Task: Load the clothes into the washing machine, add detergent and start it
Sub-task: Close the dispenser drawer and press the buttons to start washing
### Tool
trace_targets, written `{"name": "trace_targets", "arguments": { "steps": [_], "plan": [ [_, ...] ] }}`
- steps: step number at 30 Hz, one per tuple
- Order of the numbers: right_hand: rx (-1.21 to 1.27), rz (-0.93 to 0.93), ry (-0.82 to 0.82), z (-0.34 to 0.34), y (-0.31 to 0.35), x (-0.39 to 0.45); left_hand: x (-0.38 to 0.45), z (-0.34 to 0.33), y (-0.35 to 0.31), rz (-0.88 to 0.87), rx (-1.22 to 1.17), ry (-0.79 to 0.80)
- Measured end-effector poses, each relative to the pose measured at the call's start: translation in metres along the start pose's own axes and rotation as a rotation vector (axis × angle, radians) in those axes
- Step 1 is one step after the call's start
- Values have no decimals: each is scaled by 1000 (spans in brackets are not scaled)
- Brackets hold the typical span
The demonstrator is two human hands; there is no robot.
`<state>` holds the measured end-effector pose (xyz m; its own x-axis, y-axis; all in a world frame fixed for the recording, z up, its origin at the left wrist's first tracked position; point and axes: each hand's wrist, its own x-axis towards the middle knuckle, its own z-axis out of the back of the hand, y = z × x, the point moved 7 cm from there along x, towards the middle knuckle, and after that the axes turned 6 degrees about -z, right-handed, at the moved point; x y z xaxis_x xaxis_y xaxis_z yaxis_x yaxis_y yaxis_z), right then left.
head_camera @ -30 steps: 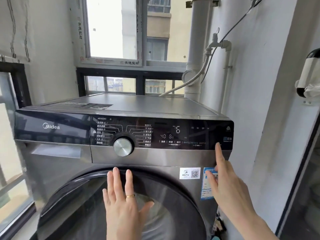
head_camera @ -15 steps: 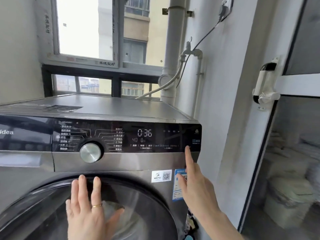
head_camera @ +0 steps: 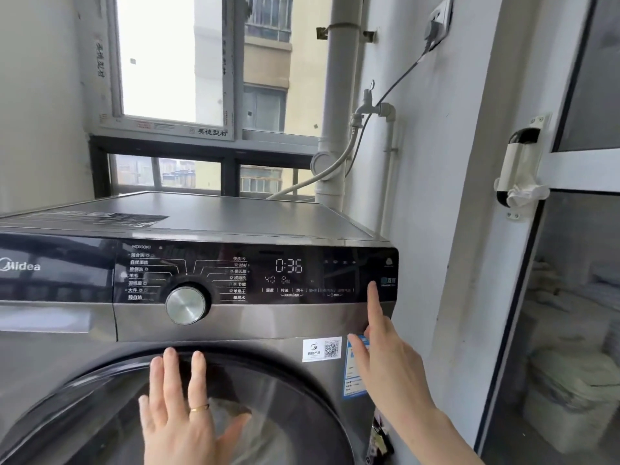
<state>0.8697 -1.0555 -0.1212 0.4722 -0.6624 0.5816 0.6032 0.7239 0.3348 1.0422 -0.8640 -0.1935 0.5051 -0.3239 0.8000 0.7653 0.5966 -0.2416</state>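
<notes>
A grey front-loading washing machine (head_camera: 235,323) fills the lower left. Its dark control panel (head_camera: 255,273) is lit and reads 0:36, with a silver dial (head_camera: 185,305) below. The round glass door (head_camera: 268,391) is closed, and pale laundry shows faintly behind the glass. My left hand (head_camera: 183,417), wearing a ring, lies flat on the door with fingers spread. My right hand (head_camera: 385,357) points its index finger up, the tip touching the right end of the control panel, other fingers curled.
A white drain pipe (head_camera: 339,105) and a tap with hose (head_camera: 365,109) stand behind the machine on the right wall. A window (head_camera: 174,62) is at the back. A glass door with a white handle (head_camera: 518,169) is at the right.
The display changed from other digits to 0:36 a second ago. The view has shifted, so the machine sits further left. Both hands keep their places on the door and panel.
</notes>
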Motion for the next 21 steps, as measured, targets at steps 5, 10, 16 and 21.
{"name": "trace_targets", "arguments": {
  "steps": [5, 10, 16, 21],
  "plan": [
    [8, -26, 5, 2, 3, 1, -1, 4, -4, -2, -30, 152],
    [67, -102, 38, 7, 6, -7, -2, 10, -9, 7, -26, 246],
    [104, -15, 178, -29, 35, -63, -3, 12, -11, -10, 9, 268],
    [83, -34, 243, -45, 25, -79, -4, 14, -10, -26, 23, 252]
  ]
}}
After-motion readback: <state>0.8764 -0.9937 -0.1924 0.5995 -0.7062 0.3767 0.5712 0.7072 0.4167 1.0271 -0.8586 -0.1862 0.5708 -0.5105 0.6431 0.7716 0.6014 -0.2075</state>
